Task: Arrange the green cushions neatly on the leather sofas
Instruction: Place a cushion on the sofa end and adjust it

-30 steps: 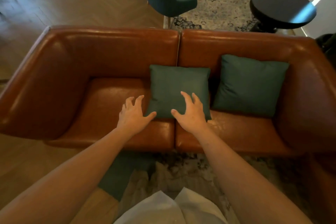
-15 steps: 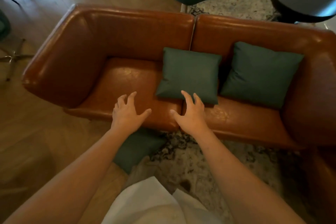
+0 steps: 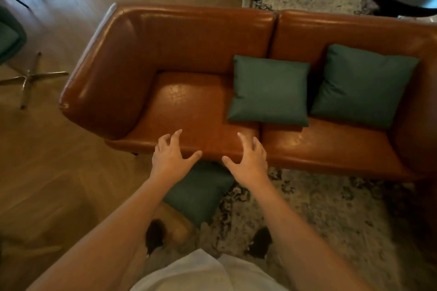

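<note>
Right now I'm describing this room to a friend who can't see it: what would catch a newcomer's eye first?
The glossy brown leather sofa fills the view, with a middle cushion and a right cushion, both green, propped against its back. A third cushion lies on the floor in front, beneath the left hand and right hand, both spread and empty.

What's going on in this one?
A person stands facing a brown leather sofa with green cushions. The middle cushion and the right cushion lean against the backrest. A third cushion lies on the floor by the sofa's front edge, near the person's feet. The left hand and right hand reach out near that front edge, fingers spread, holding nothing.
</note>
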Action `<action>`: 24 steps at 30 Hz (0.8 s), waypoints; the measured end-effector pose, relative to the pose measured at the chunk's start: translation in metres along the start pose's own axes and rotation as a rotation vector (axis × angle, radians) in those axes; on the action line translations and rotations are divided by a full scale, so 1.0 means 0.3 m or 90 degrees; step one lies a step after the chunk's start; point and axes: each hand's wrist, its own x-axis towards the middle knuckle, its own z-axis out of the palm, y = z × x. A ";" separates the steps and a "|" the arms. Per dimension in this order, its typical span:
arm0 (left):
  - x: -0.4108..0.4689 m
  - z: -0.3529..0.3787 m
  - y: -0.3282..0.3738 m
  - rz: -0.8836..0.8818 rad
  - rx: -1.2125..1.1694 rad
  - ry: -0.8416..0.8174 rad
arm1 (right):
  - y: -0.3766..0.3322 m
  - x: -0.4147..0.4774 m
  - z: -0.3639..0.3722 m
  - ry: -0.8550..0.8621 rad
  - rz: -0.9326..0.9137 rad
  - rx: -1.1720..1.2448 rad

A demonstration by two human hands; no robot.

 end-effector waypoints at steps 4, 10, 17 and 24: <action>0.104 -0.090 -0.190 0.030 0.005 -0.058 | -0.117 0.013 0.178 0.043 0.045 0.021; 0.238 -0.255 -0.440 0.086 0.056 -0.140 | -0.303 -0.028 0.414 0.074 0.157 0.093; 0.326 -0.230 -0.587 0.103 0.116 -0.188 | -0.306 -0.052 0.584 0.071 0.227 0.100; 0.453 0.106 -0.802 -0.003 0.142 -0.234 | -0.038 0.062 0.881 0.040 0.316 0.120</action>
